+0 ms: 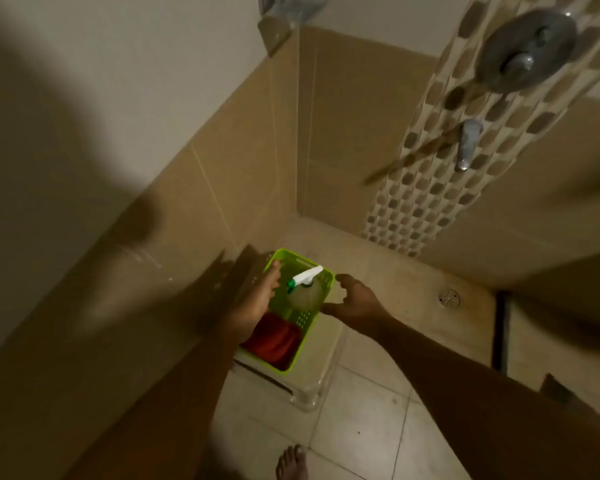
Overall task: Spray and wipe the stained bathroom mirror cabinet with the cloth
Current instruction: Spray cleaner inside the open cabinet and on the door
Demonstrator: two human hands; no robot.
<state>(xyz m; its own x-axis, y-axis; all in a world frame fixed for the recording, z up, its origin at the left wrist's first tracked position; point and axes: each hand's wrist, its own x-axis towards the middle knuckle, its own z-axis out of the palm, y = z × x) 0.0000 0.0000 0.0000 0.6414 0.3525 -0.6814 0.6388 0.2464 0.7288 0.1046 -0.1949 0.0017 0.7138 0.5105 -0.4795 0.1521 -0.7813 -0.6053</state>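
A lime-green plastic basket [327,276] sits on a clear stand in the tiled corner. Inside it stands a spray bottle [303,295] with a white and green trigger head, and a red cloth [273,342] lies at the near end. My left hand [257,303] reaches into the basket's left side, fingers extended beside the bottle, holding nothing that I can see. My right hand [354,301] hovers just right of the basket with fingers curled apart and empty. The mirror cabinet is out of view.
Beige wall tiles enclose the corner, with a mosaic strip, a round chrome shower valve [525,51] and a spout [466,145] on the right wall. A floor drain [449,298] lies to the right. My bare foot [291,462] stands on the floor tiles.
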